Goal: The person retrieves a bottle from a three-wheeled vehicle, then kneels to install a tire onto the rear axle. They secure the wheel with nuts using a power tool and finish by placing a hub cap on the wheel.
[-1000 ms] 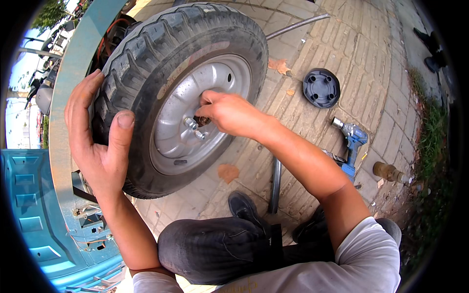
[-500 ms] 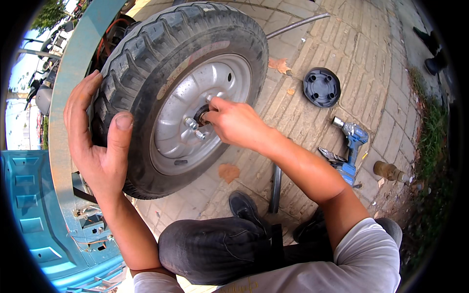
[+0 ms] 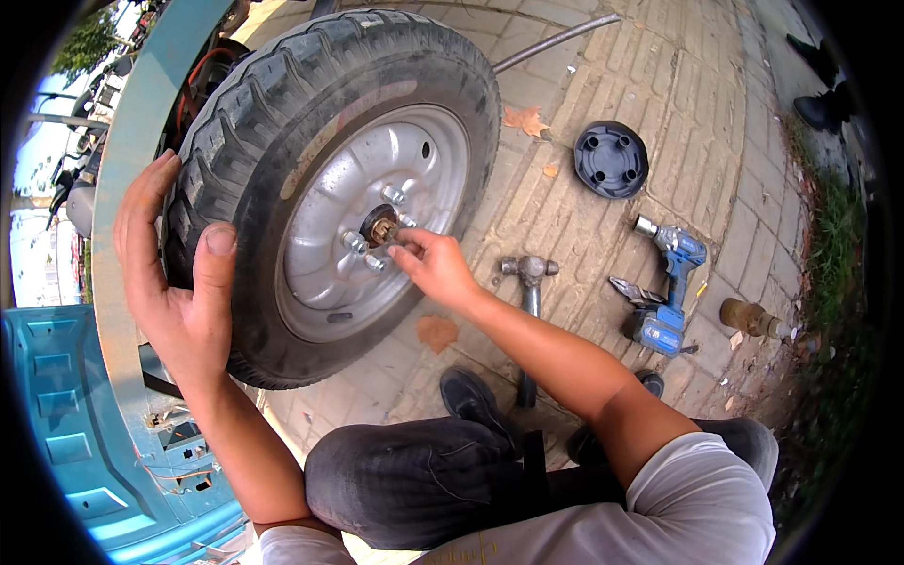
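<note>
A wheel with a black treaded tyre and a silver rim stands upright in front of me. Around its hub, which shows a brown metal centre, several lug nuts sit on their studs. My left hand lies against the tyre's left side, fingers and thumb spread apart. Just to the lower right of the hub, my right hand has thumb and fingers pinched together close to the nuts. Whatever is between those fingertips is too small to make out.
On the paving to the right lie a hammer, a round black cap, a blue cordless impact wrench, pliers and a brown bottle. A metal bar reaches out behind the tyre. Blue vehicle bodywork stands at left.
My right hand has drawn back from the hub centre, down and slightly right, uncovering the brown centre and an upper nut. The hammer's head now shows. My left hand stays on the tyre.
</note>
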A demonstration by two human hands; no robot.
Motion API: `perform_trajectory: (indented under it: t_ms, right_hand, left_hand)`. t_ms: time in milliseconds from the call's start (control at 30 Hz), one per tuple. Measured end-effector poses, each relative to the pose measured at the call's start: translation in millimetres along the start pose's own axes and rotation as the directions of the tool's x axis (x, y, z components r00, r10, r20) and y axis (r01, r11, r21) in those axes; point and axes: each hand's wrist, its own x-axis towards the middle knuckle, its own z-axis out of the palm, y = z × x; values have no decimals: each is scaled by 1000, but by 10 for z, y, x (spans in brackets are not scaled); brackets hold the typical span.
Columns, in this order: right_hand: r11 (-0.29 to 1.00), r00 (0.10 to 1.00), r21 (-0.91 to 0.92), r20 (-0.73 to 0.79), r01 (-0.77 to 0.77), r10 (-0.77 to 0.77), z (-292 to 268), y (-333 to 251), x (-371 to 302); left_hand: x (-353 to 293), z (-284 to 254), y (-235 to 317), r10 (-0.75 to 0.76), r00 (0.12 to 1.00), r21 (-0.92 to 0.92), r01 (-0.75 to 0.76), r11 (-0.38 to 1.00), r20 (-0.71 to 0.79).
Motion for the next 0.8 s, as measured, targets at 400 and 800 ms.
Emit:
perform_trajectory:
  t_ms: [400, 800]
  right_hand:
    - [999, 994, -15, 100, -39, 41, -24, 79, 66]
    - [995, 959, 6, 265, -104, 99, -170, 12, 149]
  left_hand:
    - [9, 1, 6, -13, 1000, -20, 13, 1000, -4]
    - [54, -2, 20, 14, 999, 4, -14, 1000, 32]
